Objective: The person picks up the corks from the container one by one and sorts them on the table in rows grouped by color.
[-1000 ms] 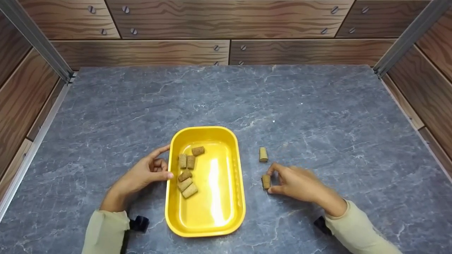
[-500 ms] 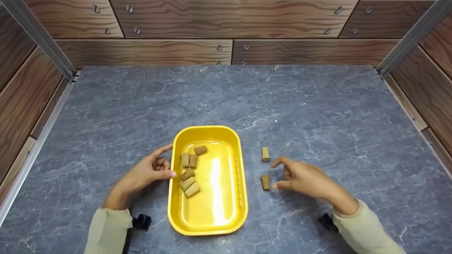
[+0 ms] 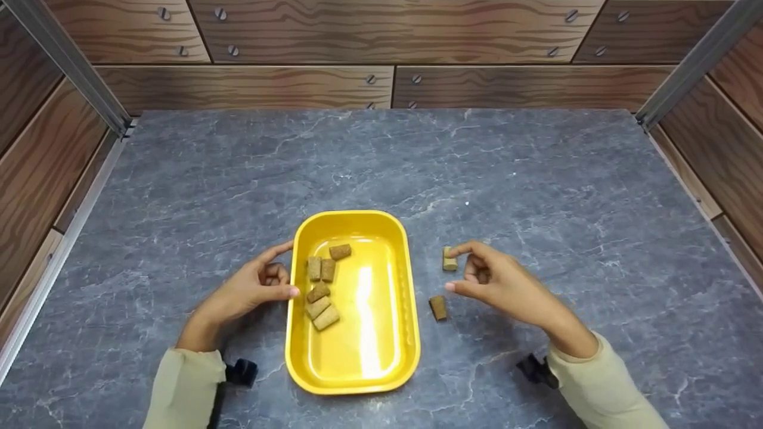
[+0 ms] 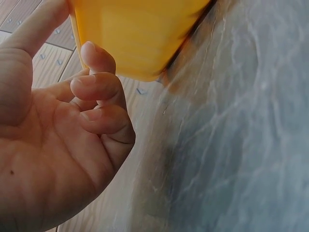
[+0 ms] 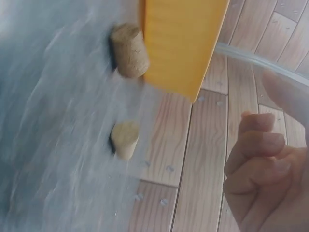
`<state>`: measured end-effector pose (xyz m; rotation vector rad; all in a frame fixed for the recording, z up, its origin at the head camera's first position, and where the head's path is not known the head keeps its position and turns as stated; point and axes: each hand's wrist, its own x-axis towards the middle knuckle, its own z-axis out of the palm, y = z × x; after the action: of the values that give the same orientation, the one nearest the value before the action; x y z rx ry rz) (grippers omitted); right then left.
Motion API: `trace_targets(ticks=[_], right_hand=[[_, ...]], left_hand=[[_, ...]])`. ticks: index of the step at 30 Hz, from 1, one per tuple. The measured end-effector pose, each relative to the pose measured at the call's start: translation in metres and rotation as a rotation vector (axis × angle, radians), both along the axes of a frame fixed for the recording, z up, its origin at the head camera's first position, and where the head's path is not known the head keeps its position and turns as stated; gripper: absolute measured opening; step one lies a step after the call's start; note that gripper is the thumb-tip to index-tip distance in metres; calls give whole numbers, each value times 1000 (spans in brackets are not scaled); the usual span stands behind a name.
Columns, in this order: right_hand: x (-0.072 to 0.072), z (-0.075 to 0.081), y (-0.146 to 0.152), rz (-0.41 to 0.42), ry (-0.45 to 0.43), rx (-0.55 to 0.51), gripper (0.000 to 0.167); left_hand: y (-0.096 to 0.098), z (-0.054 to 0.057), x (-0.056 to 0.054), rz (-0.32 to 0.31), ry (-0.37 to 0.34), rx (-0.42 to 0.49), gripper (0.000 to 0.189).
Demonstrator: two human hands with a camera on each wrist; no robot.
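A yellow tray (image 3: 357, 391) holds several corks (image 3: 326, 317) along its left side. My left hand (image 3: 244, 292) grips the tray's left rim, thumb tip over the edge and index finger against the outer wall, other fingers curled. In the left wrist view the tray's yellow wall (image 4: 130, 38) rises beyond the curled fingers. Right of the tray, my right hand (image 3: 503, 283) has its thumb and index finger spread; the index fingertip overlaps a pale cork (image 3: 450, 266) in the head view. A darker cork (image 3: 438, 308) lies nearer, below the thumb.
The grey marbled tabletop (image 3: 238, 167) stretches behind and to both sides of the tray. Wood-patterned panels (image 3: 387, 30) form the back and side walls, with metal corner posts (image 3: 65, 65). A black wrist camera (image 3: 241, 373) sits by the left sleeve.
My right hand has let go of the darker cork, which now lies tilted and closer to the tray. The hand has moved up to the pale cork. The left hand keeps its grip.
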<state>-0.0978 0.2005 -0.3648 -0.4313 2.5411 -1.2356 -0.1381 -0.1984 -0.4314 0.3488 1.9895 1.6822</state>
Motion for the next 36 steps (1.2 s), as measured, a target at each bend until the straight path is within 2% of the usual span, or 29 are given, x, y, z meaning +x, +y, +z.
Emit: trace_targets(ticks=[5,12,21,30,36], right_hand=[[-1,-5,-5,61,35,-16,46],[-2,-17,4,114,-35,58,50],[-3,-37,6,152,-46,114,47],[-4,-41,0,166,-17,286,43],[-5,-41,-3,164,-24,369,40]], left_hand=[[-1,-1,0,-3,-10,14,87],[-1,-1,-1,7,-15,14,89],[0,-1,0,12,-15,3,89],[0,1,2,28,-23,-10,89],[0,0,0,2,-10,7,88]])
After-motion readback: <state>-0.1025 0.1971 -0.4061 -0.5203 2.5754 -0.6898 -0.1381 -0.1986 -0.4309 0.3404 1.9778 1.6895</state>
